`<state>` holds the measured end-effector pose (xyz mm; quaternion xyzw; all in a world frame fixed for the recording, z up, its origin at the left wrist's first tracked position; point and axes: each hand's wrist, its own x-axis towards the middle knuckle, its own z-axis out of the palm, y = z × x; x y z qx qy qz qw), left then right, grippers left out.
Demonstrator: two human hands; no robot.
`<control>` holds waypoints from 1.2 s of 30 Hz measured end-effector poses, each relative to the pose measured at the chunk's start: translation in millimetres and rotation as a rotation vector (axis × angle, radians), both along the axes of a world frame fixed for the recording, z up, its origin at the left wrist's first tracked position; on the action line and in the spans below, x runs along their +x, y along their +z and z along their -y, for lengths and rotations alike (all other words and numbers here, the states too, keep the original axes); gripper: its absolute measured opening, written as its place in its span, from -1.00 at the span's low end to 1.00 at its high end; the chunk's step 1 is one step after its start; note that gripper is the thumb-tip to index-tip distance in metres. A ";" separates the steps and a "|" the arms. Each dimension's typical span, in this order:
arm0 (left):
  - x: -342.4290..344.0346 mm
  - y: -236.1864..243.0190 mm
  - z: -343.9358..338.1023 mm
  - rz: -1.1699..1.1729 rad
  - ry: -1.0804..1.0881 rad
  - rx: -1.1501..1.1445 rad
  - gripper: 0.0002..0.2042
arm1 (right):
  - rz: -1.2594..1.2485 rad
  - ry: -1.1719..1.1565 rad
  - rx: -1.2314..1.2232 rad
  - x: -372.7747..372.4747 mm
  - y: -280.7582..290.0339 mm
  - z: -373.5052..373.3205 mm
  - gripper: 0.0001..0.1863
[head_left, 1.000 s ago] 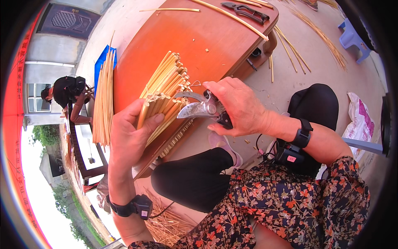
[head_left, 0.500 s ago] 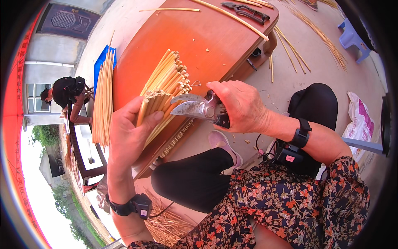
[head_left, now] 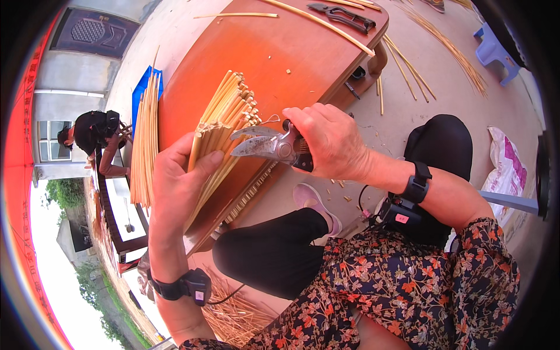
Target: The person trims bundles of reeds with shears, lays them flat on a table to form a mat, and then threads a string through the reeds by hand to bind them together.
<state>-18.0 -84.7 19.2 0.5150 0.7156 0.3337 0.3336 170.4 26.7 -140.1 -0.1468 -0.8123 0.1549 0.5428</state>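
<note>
- Left hand [head_left: 178, 186] closed around bundle of pale yellow split bamboo strips [head_left: 224, 122], above orange table [head_left: 280, 58].
- Right hand [head_left: 329, 140] clenched on grey steel pruning shears [head_left: 268, 144], blades parted at strip ends.
- Risk: left thumb near blades; slip nicks it.

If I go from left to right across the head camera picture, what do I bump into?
Person in black → loose pile of sticks → left hand → pruning shears → right hand → white bag.

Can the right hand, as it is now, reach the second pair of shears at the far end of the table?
Probably not at once. The right hand is shut on the shears at the sticks. The other shears lie far across the table; nothing blocks the way, but the person would have to lean.
</note>
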 end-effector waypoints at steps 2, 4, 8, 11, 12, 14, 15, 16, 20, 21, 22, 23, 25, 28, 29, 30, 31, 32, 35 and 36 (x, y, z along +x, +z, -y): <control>-0.4 -0.1 -1.7 0.014 -0.006 0.012 -0.74 | -0.009 0.001 -0.022 -1.5 -3.4 -1.4 -0.39; 0.4 -2.3 -5.0 0.015 -0.003 0.011 -0.74 | 0.031 0.016 -0.058 3.4 -5.4 -1.5 -0.38; 1.3 -2.0 -8.1 0.027 -0.013 0.016 -0.75 | 0.134 0.120 -0.166 12.8 0.5 -1.9 -0.30; 2.3 -11.7 -16.2 -0.058 0.021 0.018 -0.80 | 0.128 0.132 -0.141 18.2 -3.9 -7.3 -0.19; 1.5 -12.9 -18.5 -0.044 0.001 0.033 -0.80 | 0.141 0.109 -0.129 22.4 -8.5 -8.4 -0.19; -3.5 -17.5 -18.4 -0.176 0.028 0.041 -0.82 | 0.143 0.084 -0.345 27.8 -14.7 -9.4 -0.10; -6.5 -24.4 -17.8 -0.235 0.045 0.101 -0.83 | 0.193 0.057 -0.425 29.2 -12.7 -11.8 -0.10; -7.8 -28.9 -18.1 -0.227 0.038 0.117 -0.83 | 0.198 0.045 -0.412 29.2 -8.9 -16.9 -0.10; -5.6 -52.6 -23.3 -0.465 0.039 0.135 -0.82 | 0.504 -0.158 -0.521 23.3 14.3 -55.8 -0.14; -7.3 -62.6 -28.7 -0.492 0.028 0.165 -0.82 | 0.627 -0.226 -0.496 18.0 17.4 -71.5 -0.13; -11.1 -68.0 -33.4 -0.529 0.023 0.195 -0.83 | 0.742 -0.287 -0.470 7.4 20.3 -87.0 -0.11; -12.5 -70.1 -37.9 -0.518 0.041 0.177 -0.83 | 0.742 -0.295 -0.463 -3.7 21.8 -102.1 -0.11; -17.8 -79.4 -45.9 -0.509 0.049 0.168 -0.83 | 0.904 -0.350 -0.399 -22.5 19.7 -126.7 -0.08; -17.4 -85.7 -44.9 -0.512 0.068 0.144 -0.82 | 0.989 -0.385 -0.432 -41.7 8.6 -140.2 -0.04; -16.6 -86.3 -43.2 -0.522 0.070 0.144 -0.81 | 0.994 -0.379 -0.431 -44.6 4.4 -141.7 -0.04; -17.3 -86.2 -44.4 -0.519 0.071 0.144 -0.81 | 1.003 -0.396 -0.414 -47.0 4.7 -143.7 -0.03; -17.9 -86.1 -45.5 -0.527 0.065 0.151 -0.81 | 1.013 -0.412 -0.396 -48.9 4.8 -145.9 -0.01; -18.4 -86.1 -46.5 -0.536 0.059 0.157 -0.81 | 1.017 -0.412 -0.395 -50.5 5.1 -149.5 -0.01; -20.0 -78.5 -51.1 -0.555 0.038 0.174 -0.81 | 1.072 -0.443 -0.356 -56.3 10.7 -154.8 0.00; -21.7 -80.6 -52.0 -0.551 0.040 0.169 -0.81 | 1.027 -0.464 -0.313 -56.6 7.2 -153.3 -0.05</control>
